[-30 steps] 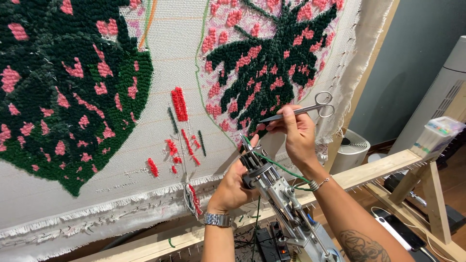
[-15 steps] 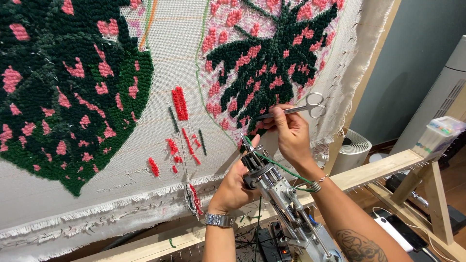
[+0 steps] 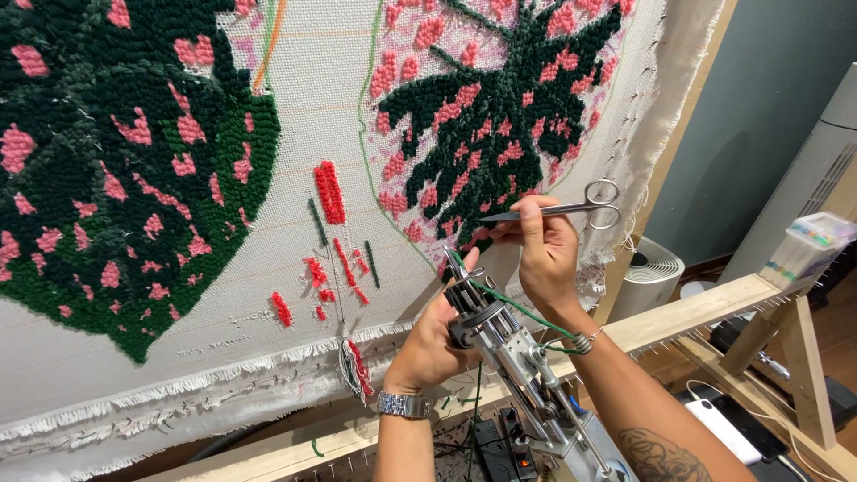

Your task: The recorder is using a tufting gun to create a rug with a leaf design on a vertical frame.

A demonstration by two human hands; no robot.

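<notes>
Green yarn being worked at the head of a metal tufting gun, just under the stretched rug cloth.

Held up by the left hand, closed round the gun's front; dark green yarn strand now drawn taut toward the right hand, lowered since a second ago, pinching slim steel scissors. Beyond: pink-and-green tufted leaf rug, wooden frame.

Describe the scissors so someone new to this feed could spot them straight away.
Start at the stretched cloth on the wooden frame, and find the dark green and pink tufted leaf on its right half. Below it, the right hand pinches thin silver scissors lying level, loops to the right. Unlike the bulky metal tufting gun at the left hand, they are slender.
</notes>
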